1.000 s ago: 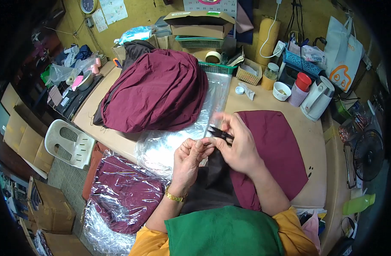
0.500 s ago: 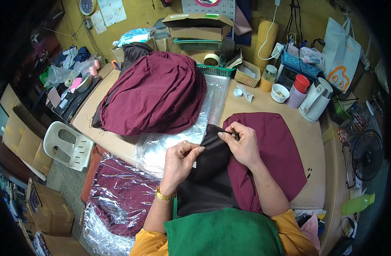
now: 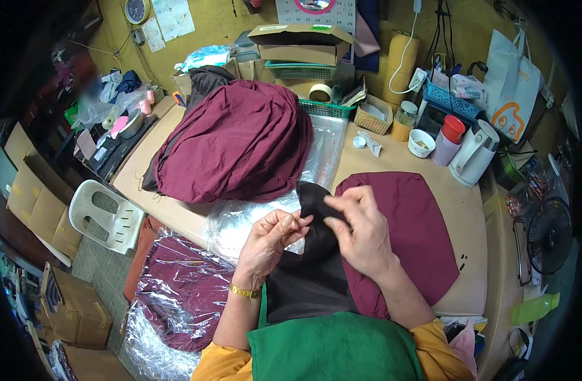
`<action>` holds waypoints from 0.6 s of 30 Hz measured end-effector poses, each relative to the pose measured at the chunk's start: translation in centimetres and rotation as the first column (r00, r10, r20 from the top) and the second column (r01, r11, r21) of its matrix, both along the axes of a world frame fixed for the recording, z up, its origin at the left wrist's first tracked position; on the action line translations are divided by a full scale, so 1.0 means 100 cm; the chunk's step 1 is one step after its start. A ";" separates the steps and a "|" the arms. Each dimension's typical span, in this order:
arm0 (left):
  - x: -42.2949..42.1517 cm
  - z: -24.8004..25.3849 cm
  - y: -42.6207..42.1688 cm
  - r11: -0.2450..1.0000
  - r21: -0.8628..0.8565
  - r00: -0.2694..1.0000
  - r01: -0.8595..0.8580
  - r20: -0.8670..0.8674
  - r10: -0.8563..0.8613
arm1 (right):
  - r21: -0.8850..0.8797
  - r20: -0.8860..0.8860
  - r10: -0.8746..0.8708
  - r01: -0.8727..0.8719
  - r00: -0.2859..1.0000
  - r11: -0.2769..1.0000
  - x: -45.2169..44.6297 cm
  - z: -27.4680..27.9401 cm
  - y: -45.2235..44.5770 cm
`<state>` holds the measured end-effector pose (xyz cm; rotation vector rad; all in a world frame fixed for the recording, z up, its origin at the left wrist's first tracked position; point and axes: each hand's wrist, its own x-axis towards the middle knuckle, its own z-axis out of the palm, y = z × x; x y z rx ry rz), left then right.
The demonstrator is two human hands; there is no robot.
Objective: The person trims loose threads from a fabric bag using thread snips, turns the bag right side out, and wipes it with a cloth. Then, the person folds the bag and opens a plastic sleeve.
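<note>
My left hand (image 3: 273, 238) pinches the edge of the black fabric (image 3: 307, 279), near the middle of the view. Over the same fabric, on its right side, is my right hand (image 3: 362, 232), with thumb and index finger apart; its other fingers are curled, and whatever they may hold is hidden. The black fabric joins a maroon fabric piece (image 3: 411, 228) that lies flat on the table to the right. Behind my left hand, a large maroon fabric bundle (image 3: 234, 143) rests on clear plastic sheets (image 3: 322, 149).
Maroon fabric in clear plastic (image 3: 183, 286) lies at the lower left, by a white plastic chair (image 3: 107, 216). At the back right stand a white kettle (image 3: 474, 152), a red-lidded cup (image 3: 448, 143), a white bowl (image 3: 421, 143) and a jar (image 3: 404, 120).
The black scissors seen in my right hand a second ago are no longer visible. My right hand has come off the fabric edge it pinched, its thumb and index finger now apart.
</note>
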<state>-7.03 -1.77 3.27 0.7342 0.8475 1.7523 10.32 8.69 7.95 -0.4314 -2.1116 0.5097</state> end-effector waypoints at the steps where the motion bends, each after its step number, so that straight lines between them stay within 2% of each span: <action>1: 0.000 0.000 0.000 1.000 -0.022 1.000 0.007 -0.003 -0.007 | 0.105 0.023 -0.004 0.001 1.000 0.994 0.000 0.001 -0.005; 2: 0.000 0.000 0.000 0.999 -0.044 1.000 0.014 -0.007 -0.014 | 0.209 0.046 -0.011 0.001 0.999 0.978 -0.001 0.002 -0.009; 3: 0.000 -0.002 0.000 0.999 -0.043 1.000 0.015 -0.009 -0.016 | 0.210 0.044 -0.013 0.003 0.999 0.978 -0.003 0.001 -0.011; 5: -0.001 -0.009 0.001 0.999 0.005 0.999 0.034 -0.007 -0.034 | 0.354 0.050 -0.035 0.015 0.998 0.935 -0.006 -0.003 -0.013; 9: 0.002 -0.009 -0.001 1.000 0.012 0.999 0.028 -0.025 -0.027 | 0.410 0.025 -0.043 0.029 0.999 0.912 -0.010 -0.004 -0.013; 11: 0.004 -0.004 -0.003 0.999 0.010 0.998 0.043 -0.053 -0.042 | 0.390 0.152 -0.083 0.017 0.985 0.921 -0.008 -0.002 -0.014; 12: 0.005 -0.002 -0.004 0.999 0.009 0.998 0.044 -0.053 -0.044 | 0.390 0.152 -0.084 0.019 0.985 0.921 -0.010 -0.005 -0.011; 14: 0.008 0.003 -0.007 1.000 -0.021 0.997 0.017 -0.076 -0.018 | 0.042 -0.138 0.101 -0.096 0.985 0.994 -0.017 -0.011 -0.005; 15: 0.008 0.005 -0.009 1.000 -0.022 0.997 0.017 -0.075 -0.019 | -0.379 -0.222 0.091 -0.172 0.971 0.909 -0.018 -0.010 -0.007; 17: 0.006 0.006 -0.011 0.999 0.013 0.998 0.048 -0.038 -0.047 | -0.570 -0.147 0.227 -0.269 0.963 0.777 -0.018 -0.037 0.022; 18: 0.005 0.003 -0.008 0.999 0.012 0.998 0.048 -0.035 -0.047 | -0.649 -0.063 0.418 -0.356 0.906 0.672 -0.014 -0.051 0.039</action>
